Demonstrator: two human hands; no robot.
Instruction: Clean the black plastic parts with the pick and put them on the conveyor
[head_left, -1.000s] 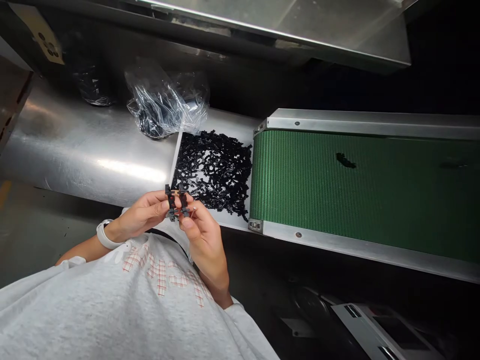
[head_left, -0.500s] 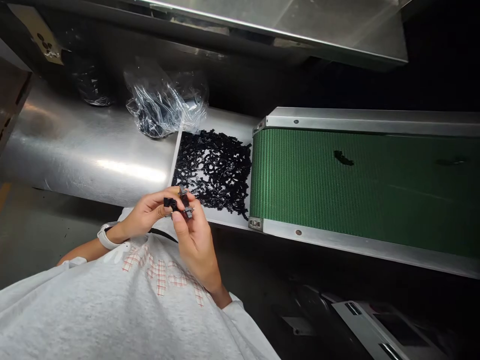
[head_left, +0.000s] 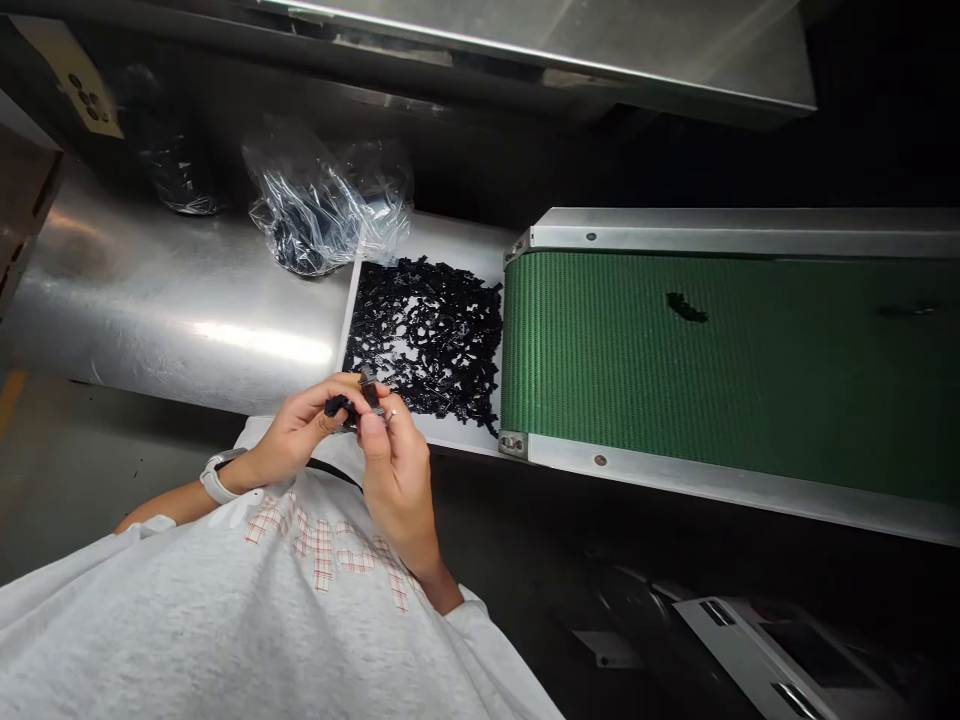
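My left hand (head_left: 300, 425), with a white watch band on its wrist, pinches a small black plastic part (head_left: 337, 406) between thumb and fingers. My right hand (head_left: 394, 470) holds a second black plastic part (head_left: 368, 393), mostly hidden by its fingers. The two parts sit close together, and I cannot tell if they are joined. Just beyond my hands, a heap of similar black parts (head_left: 424, 340) lies spread on a white board (head_left: 450, 238).
A green ribbed conveyor belt (head_left: 675, 380) in a metal frame runs right from the board, with a black scrap (head_left: 686, 307) on it. A clear plastic bag of black parts (head_left: 315, 210) rests on a stainless steel surface (head_left: 150, 300). A steel panel (head_left: 525, 40) overhangs.
My hands have drawn closer together. The two black parts, held apart and upright a second ago, now sit close together and are mostly covered by my fingers. The view has shifted slightly.
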